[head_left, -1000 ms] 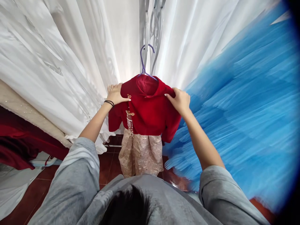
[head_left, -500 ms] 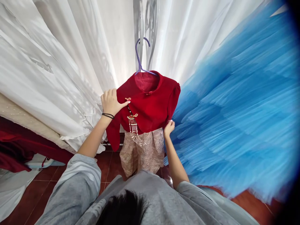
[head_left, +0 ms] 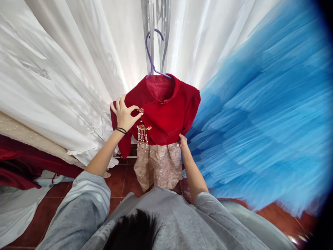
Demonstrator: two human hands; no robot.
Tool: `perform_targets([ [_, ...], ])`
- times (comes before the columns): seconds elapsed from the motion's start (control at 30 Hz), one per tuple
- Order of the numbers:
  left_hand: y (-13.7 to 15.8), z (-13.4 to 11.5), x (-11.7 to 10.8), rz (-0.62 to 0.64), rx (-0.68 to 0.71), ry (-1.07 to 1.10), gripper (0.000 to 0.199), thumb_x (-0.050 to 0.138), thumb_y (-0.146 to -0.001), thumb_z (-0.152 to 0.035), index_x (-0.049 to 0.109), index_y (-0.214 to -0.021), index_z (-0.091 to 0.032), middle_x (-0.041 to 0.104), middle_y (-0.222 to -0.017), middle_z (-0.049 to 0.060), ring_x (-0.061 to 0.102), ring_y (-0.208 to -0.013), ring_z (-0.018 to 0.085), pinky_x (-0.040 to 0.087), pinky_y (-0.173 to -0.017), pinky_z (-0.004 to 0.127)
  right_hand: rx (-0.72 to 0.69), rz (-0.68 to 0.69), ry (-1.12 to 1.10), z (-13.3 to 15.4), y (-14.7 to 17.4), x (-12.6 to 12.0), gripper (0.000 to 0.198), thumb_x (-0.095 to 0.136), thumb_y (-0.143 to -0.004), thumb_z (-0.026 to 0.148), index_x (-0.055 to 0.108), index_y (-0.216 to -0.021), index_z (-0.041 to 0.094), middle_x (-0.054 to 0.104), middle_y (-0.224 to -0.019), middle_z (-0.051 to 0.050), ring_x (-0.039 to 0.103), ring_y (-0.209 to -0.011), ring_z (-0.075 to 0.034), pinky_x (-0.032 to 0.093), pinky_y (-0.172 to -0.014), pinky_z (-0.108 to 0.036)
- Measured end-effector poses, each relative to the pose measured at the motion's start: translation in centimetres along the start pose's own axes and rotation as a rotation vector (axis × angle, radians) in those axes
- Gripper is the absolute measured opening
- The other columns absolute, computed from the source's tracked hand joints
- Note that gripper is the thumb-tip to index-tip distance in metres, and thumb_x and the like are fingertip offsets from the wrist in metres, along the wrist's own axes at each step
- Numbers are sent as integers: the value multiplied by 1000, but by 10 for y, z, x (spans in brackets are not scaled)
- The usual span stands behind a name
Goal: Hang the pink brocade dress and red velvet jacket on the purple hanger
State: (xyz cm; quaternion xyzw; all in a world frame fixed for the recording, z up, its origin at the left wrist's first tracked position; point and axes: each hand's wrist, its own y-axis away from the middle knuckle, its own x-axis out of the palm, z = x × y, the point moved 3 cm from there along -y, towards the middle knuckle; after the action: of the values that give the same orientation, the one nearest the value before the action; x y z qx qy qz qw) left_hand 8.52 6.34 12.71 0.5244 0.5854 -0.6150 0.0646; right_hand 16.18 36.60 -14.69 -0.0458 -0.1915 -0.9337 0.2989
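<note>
A red velvet jacket (head_left: 166, 119) hangs from a purple hanger (head_left: 151, 55), above a pale pink patterned skirt (head_left: 166, 163). On its front is a beaded tassel brooch (head_left: 143, 129) with a small flower-like top. My left hand (head_left: 126, 113) pinches that top between thumb and index finger, the other fingers spread over the jacket's sleeve side. The strands of beads dangle below. At the jacket's lower right hem, my right hand (head_left: 183, 141) is closed on the edge of the cloth; its fingertips are partly hidden.
White curtain-like cloth (head_left: 78, 69) spreads on the left and behind. A blue layered tulle dress (head_left: 260, 121) fills the right side. The hanger hooks on a grey ornate metal frame (head_left: 165, 34). Dark red cloth (head_left: 23, 166) lies at the lower left, above the red tiled floor (head_left: 117, 177).
My left thumb and index finger have come together on the brooch top. My right hand has moved slightly left onto the jacket hem. The tassel, tilted before, now hangs straighter.
</note>
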Motion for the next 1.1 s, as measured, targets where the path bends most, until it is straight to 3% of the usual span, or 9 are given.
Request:
perform_targets([
  [0.17, 2, -5, 0, -39, -46, -7, 23, 73, -77, -43, 71, -92, -25, 40, -154, 12, 27, -147, 41, 3, -121, 65, -137, -235, 114, 24, 18, 2, 12, 56, -75, 23, 61, -83, 16, 67, -94, -10, 62, -97, -23, 52, -91, -39],
  [0.27, 3, -6, 4, -24, -51, -23, 30, 71, -79, -43, 68, -102, -24, 38, -156, 15, 27, -148, 41, 1, -121, 65, -558, -373, 231, 66, 47, 9, 36, 50, -81, 25, 58, -114, 15, 57, -131, -16, 48, -130, -25, 35, -115, -44],
  [0.37, 3, -1, 6, 16, -26, -39, 48, 72, -79, -48, 62, -118, -22, 34, -159, 20, 25, -149, 42, 1, -120, 66, -996, -388, 364, 118, 83, 21, 46, 48, -84, 30, 50, -128, 16, 50, -136, -17, 44, -135, -27, 31, -118, -50],
  [0.43, 4, 5, 4, 48, 14, -43, 62, 74, -77, -53, 57, -126, -20, 31, -160, 23, 21, -151, 43, 2, -120, 67, -1110, -361, 390, 153, 104, 25, 48, 47, -86, 31, 45, -132, 19, 46, -139, -16, 43, -136, -27, 34, -116, -51],
  [0.63, 10, -8, 1, 1, 35, 2, 77, 67, -81, -56, 46, -143, -15, 25, -162, 26, 12, -154, 42, 1, -119, 68, -1109, -242, 440, 222, 158, 52, 72, 44, -90, 39, 15, -154, 26, 29, -153, -16, 37, -143, -29, 37, -113, -54],
  [0.77, -6, -51, 14, -74, -27, 49, 70, 59, -88, -51, 43, -147, -16, 25, -163, 23, 13, -154, 39, 2, -120, 67, -1053, -164, 556, 224, 169, 111, 101, 54, -84, 44, -11, -158, 24, 3, -164, -18, 9, -154, -36, 28, -115, -64],
  [0.87, -20, -65, 25, -96, -167, 56, 79, 61, -87, -49, 35, -152, -13, 17, -164, 26, 8, -154, 42, 4, -119, 69, -949, -185, 577, 213, 152, 137, 111, 60, -77, 38, -15, -158, 23, -11, -165, -19, 1, -154, -41, 25, -112, -70],
  [1.0, -17, -41, 29, -99, -371, 62, 90, 63, -84, -49, 27, -154, -6, 11, -163, 33, 6, -154, 44, 5, -118, 71, -850, -265, 543, 204, 122, 115, 105, 55, -70, 25, 0, -160, 21, -9, -166, -19, 1, -154, -41, 20, -113, -72],
  [1.1, -8, -12, 21, -160, -428, 59, 78, 59, -88, -45, 33, -152, -9, 15, -162, 31, 11, -153, 43, 7, -117, 72, -874, -238, 524, 212, 107, 84, 87, 46, -72, 20, 23, -156, 17, 11, -166, -19, 12, -154, -35, 23, -117, -64],
])
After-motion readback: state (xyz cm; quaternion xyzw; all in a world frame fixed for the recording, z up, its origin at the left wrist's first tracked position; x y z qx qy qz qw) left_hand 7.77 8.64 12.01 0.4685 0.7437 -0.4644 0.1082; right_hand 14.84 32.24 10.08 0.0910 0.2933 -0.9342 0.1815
